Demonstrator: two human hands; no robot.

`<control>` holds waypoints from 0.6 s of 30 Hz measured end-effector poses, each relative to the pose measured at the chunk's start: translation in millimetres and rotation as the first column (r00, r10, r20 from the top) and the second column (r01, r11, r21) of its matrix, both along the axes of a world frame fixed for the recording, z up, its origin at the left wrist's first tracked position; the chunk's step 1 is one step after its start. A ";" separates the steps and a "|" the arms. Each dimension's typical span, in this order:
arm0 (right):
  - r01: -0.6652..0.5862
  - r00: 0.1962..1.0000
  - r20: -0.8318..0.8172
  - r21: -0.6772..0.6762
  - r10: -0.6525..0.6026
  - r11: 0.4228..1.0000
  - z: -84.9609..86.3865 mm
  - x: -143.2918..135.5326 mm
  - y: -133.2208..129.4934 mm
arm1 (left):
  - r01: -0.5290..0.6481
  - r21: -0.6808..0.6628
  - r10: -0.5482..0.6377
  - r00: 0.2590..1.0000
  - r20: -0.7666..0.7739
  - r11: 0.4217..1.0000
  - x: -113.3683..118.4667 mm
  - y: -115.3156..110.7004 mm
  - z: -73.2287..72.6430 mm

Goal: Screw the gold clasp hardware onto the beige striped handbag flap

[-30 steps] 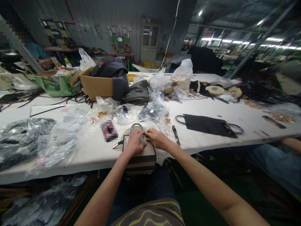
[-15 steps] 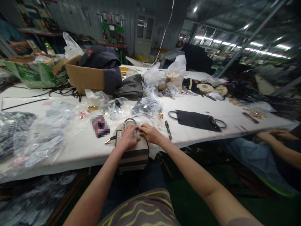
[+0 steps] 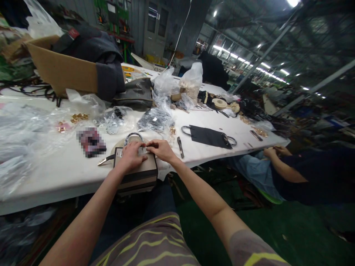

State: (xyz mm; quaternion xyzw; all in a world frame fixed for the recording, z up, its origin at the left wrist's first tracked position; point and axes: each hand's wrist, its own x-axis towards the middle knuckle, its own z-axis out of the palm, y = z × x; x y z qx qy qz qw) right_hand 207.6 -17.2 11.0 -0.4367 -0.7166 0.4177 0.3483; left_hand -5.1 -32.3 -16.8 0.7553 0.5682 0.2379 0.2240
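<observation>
The table point(image 3: 52, 181) is bearing the bag point(image 3: 145, 168) at its near edge, the bag's lower part reaching past it. Beyond and left of the bag, a carton point(image 3: 66, 74) is holding dark cloth point(image 3: 91, 46), which is spilling over its right side. Beyond and right of the bag, a cloudy sack point(image 3: 192, 77) is bulging with pale bits, too blurred to name. Right of the bag, a black panel point(image 3: 206, 136) with looped handles is lying flat. Just beyond the bag, a clear packet point(image 3: 155, 119) is enclosing something dark. On the bag's top, the left hand point(image 3: 131, 157) is resting, thumb spread; the right hand point(image 3: 162, 150) is bringing thumb and finger together. What either is gripping, I cannot tell. Right of the bag, a tool point(image 3: 180, 147) is lying.
</observation>
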 end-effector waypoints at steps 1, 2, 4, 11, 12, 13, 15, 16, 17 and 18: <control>0.004 1.000 0.024 0.018 -0.005 1.000 0.2 -1.6 0.2 | -0.005 0.003 0.005 1.000 -0.001 1.000 0.1 -0.2 -0.3; 0.008 0.999 0.050 0.037 -0.010 0.999 0.5 -2.8 0.7 | -0.009 0.004 0.009 1.000 -0.002 1.000 0.2 -0.5 -0.6; 0.016 0.996 0.090 0.076 -0.023 0.997 0.9 -4.4 1.9 | -0.009 0.006 0.009 1.000 0.001 1.000 0.3 -1.2 -0.9; 0.029 0.964 0.250 0.256 -0.095 0.966 -6.2 -5.9 0.9 | -0.038 0.006 0.037 0.998 0.046 0.999 1.4 -2.3 -1.7; 0.020 0.964 0.251 0.261 -0.087 0.965 -8.0 -5.7 0.7 | -0.040 0.007 0.039 0.998 0.050 0.999 1.6 -2.4 -2.0; 0.009 0.965 0.250 0.264 -0.077 0.965 -9.8 -5.5 0.7 | -0.040 0.009 0.040 0.998 0.052 0.999 1.7 -2.5 -2.4; -0.005 0.967 0.246 0.267 -0.063 0.964 -13.0 -5.2 1.0 | -0.037 0.008 0.036 0.998 0.050 0.999 1.9 -2.6 -2.9; -0.005 0.967 0.246 0.267 -0.063 0.964 -14.3 -5.3 1.2 | -0.034 0.006 0.033 0.998 0.045 0.999 1.9 -2.7 -3.1; -0.003 0.966 0.249 0.268 -0.066 0.963 -15.3 -5.4 1.1 | -0.030 0.003 0.030 0.999 0.039 1.000 2.0 -2.8 -3.2; -0.003 0.964 0.258 0.270 -0.069 0.963 -15.8 -5.6 0.6 | -0.028 0.001 0.028 0.999 0.030 1.000 2.0 -3.0 -3.2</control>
